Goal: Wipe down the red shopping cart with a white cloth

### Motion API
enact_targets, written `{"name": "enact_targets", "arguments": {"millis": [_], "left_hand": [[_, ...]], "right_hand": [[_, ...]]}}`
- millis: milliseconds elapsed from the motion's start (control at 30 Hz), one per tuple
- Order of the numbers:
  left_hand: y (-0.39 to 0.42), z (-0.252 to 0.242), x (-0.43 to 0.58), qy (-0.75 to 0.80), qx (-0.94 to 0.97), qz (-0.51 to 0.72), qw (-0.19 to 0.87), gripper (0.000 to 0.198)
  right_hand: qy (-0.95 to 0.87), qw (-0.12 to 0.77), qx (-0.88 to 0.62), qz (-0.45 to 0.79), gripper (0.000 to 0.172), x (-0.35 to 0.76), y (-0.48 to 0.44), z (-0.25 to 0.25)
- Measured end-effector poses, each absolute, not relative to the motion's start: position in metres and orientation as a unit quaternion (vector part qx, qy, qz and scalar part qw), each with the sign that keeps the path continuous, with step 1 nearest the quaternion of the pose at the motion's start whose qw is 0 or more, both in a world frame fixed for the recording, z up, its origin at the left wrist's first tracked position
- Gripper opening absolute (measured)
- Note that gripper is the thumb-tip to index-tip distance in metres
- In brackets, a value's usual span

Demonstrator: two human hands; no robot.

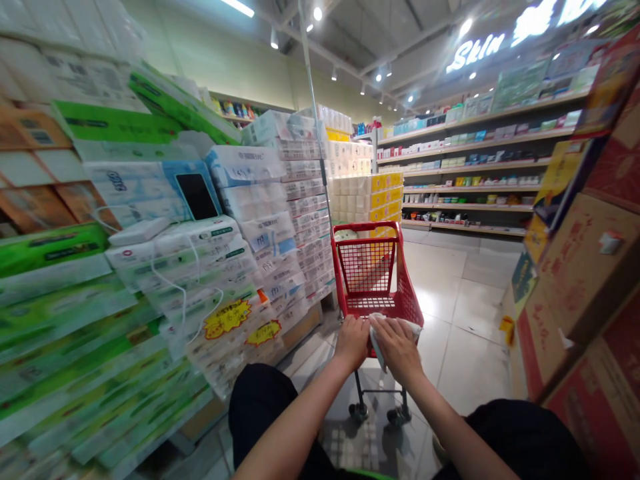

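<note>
Both forearms reach ahead: the left hand (351, 341) grips the red cart (373, 277) rim, the right hand (399, 350) presses a white cloth (379, 347) there, mid-wipe; next, shift along.

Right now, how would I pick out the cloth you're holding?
Find the small red shopping cart in the aisle beside the stacked tissue packs. On its near rim, under the right hand, lies a white cloth. It is the only loose white thing on the red cart.
</note>
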State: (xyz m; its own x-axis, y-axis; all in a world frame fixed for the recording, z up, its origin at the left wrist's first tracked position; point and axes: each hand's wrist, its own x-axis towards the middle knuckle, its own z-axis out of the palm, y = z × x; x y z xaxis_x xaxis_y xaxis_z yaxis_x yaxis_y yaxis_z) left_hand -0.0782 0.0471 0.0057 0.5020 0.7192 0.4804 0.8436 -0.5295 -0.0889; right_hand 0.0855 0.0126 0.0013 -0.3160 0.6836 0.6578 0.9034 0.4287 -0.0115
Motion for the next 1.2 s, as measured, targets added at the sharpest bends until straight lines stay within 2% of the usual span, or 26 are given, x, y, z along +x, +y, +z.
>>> {"name": "enact_targets", "arguments": {"millis": [133, 333, 567, 667, 900, 1200], "left_hand": [[0.039, 0.015, -0.062, -0.408, -0.887, -0.159, 0.144, 0.030], [0.032, 0.025, -0.047, -0.361, -0.915, -0.129, 0.123, 0.022], [0.050, 0.043, -0.069, -0.258, -0.955, -0.130, 0.068, 0.044], [0.063, 0.050, -0.084, -0.278, -0.948, -0.133, 0.084, 0.057], [0.058, 0.040, -0.080, -0.332, -0.926, -0.127, 0.130, 0.062], [0.046, 0.033, -0.045, -0.385, -0.897, -0.152, 0.154, 0.043]], "right_hand": [[-0.780, 0.295, -0.511, -0.206, 0.040, 0.120, 0.017, -0.002], [-0.752, 0.315, -0.541, -0.207, 0.043, 0.184, 0.032, -0.007], [-0.711, 0.374, -0.561, -0.201, 0.049, 0.196, 0.040, -0.015], [-0.678, 0.397, -0.590, -0.186, 0.050, 0.190, 0.042, -0.021], [-0.676, 0.408, -0.592, -0.159, 0.047, 0.151, 0.028, -0.023], [-0.714, 0.391, -0.565, -0.136, 0.045, 0.108, -0.004, -0.015]]}}
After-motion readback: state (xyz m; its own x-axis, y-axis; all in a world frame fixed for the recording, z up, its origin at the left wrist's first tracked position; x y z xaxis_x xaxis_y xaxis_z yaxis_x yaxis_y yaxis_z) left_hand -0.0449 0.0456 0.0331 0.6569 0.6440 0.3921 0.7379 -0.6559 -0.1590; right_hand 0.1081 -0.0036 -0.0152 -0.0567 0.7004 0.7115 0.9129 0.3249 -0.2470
